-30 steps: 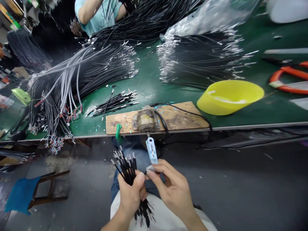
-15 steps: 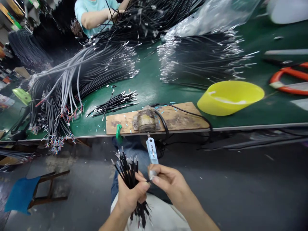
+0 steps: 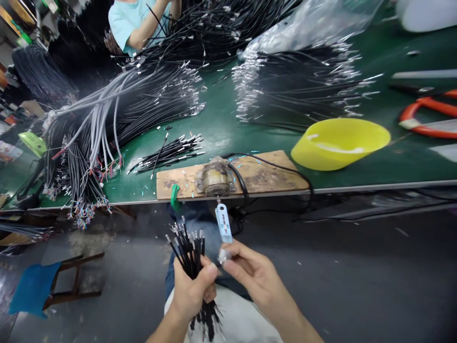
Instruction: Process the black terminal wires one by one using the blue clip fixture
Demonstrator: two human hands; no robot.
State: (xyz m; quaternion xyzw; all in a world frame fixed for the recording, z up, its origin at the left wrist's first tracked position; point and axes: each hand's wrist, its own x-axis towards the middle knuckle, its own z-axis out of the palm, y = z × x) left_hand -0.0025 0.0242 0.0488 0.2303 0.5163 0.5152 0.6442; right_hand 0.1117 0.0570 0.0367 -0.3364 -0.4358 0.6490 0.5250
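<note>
Bare forearms [image 3: 173, 318], blue trousers [image 3: 210, 232]

Bench fairly well lit, floor dim; wide-angle frame, soft throughout.
Light seems to fall from above, lamp out of view. Green tabletop [image 3: 221, 128] carries a pale sheen; yellow container [image 3: 317, 159] shows white glare streaks; plastic bag [image 3: 307, 28] glints. Bright wire ends [image 3: 246, 90] burn near white, hard to separate. Grey floor [image 3: 357, 286] darkens toward lower right; black heap [image 3: 78, 38] upper left loses detail in shadow. Left hand [image 3: 193, 288] and right hand [image 3: 255, 274] evenly lit; black wires [image 3: 193, 259] between the left fingers merge darkly, pale scrap [image 3: 223, 256] at right fingertips blurred. Orange handles [image 3: 410, 116] look stretched near the right edge.
</note>
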